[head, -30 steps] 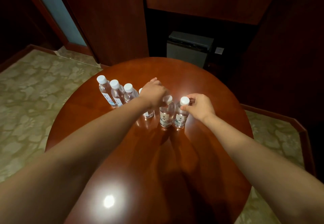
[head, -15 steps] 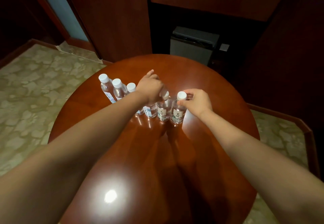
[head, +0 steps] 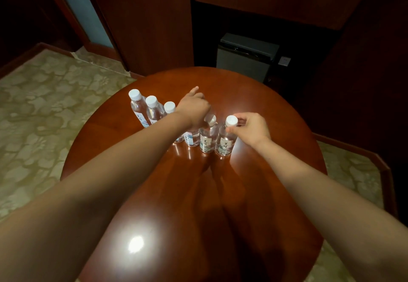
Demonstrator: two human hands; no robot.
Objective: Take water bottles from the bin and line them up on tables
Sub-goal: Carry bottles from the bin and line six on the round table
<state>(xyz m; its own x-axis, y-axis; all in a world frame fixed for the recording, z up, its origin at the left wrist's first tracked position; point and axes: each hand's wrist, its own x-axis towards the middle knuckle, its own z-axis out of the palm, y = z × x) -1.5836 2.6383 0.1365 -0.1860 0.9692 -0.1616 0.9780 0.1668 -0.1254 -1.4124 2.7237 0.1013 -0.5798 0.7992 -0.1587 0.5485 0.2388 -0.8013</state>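
Reddish-wood tabletop (head: 254, 96) carries my row of water bottles (head: 152, 110); my left hand (head: 194, 110) curls over the top of a middle bottle (head: 191, 138), my right hand (head: 251, 128) pinches the end bottle (head: 225, 141) at its cap, so I judge I'm straightening the line, and next comes nudging both flush without toppling neighbours.

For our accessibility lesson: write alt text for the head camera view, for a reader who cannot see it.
A person's hands tend a row of white-capped water bottles on a round wooden table: the left hand covers the tops of the middle bottles, the right hand pinches the cap of the end bottle.
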